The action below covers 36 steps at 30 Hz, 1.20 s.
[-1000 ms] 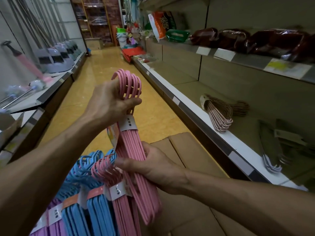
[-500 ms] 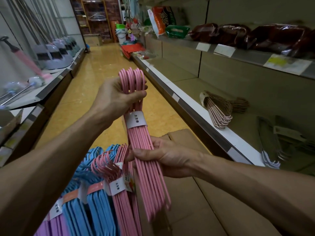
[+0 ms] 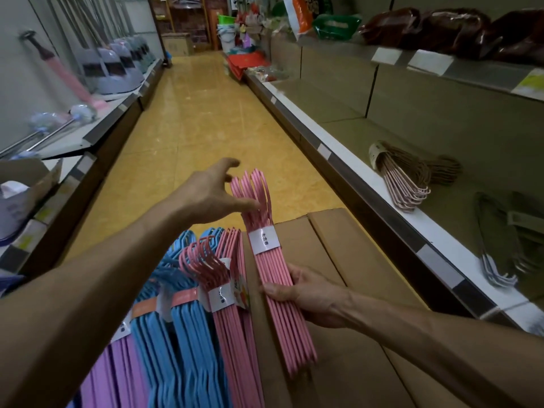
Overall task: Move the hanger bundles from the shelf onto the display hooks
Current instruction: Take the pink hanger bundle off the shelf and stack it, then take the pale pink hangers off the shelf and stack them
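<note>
1. Head view, taking the cardboard box (image 3: 347,260) as landmark: left of it hang purple hanger bundles (image 3: 117,363), then blue hanger bundles (image 3: 176,334), then a hung pink bundle (image 3: 226,313) against the box's left edge. No hook is visible under them, so a bundle aimed blind may miss its peg.
2. Above the box's near-left corner, the left hand (image 3: 206,198) is spread, fingertips just brushing the hook ends of the held pink hanger bundle (image 3: 273,278) without gripping. Nothing steadies the top, so it could tip or swing.
3. Over the box lid, the right hand (image 3: 306,293) alone clamps that bundle's lower half, fingers curled round the shafts. The paper band (image 3: 264,240) sits high; the loose ends could fan or slide out.
4. Right of the box, on the shelf (image 3: 397,201), a tan hanger bundle (image 3: 403,178) and a grey hanger bundle (image 3: 497,245) wait; a swinging bundle could snag the shelf edge.
</note>
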Available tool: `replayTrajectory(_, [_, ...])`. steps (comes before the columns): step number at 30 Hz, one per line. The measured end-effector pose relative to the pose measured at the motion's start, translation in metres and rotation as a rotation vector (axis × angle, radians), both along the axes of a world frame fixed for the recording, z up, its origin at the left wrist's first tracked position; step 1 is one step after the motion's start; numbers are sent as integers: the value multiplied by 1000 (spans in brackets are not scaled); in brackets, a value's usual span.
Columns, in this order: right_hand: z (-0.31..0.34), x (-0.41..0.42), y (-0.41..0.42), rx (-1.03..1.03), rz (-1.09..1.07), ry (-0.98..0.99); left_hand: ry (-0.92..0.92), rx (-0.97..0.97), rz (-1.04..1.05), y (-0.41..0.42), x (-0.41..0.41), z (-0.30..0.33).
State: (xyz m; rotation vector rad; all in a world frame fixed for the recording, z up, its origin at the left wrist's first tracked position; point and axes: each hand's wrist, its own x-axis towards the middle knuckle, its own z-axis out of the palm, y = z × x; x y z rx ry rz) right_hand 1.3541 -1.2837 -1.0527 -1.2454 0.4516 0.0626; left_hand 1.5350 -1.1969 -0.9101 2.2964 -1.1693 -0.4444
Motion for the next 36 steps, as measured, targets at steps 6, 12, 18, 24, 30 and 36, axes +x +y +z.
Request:
replayTrajectory(6, [-34, 3, 14, -12, -20, 40, -10, 14, -80, 6, 6, -33])
replayTrajectory(12, [-62, 6, 25, -117, -11, 114, -80, 137, -92, 14, 16, -57])
replayTrajectory(18, [-73, 13, 35, -250, 73, 136, -183, 284, -112, 25, 23, -71])
replayTrajectory(24, [-74, 17, 36, -295, 172, 152, -185, 301, -125, 30, 27, -79])
replayTrajectory(30, [-59, 16, 31, -334, 249, 185, -128, 335, -151, 25, 27, -75])
replayTrajectory(36, [-31, -9, 7, -490, 140, 264, -104, 149, -122, 18, 23, -56])
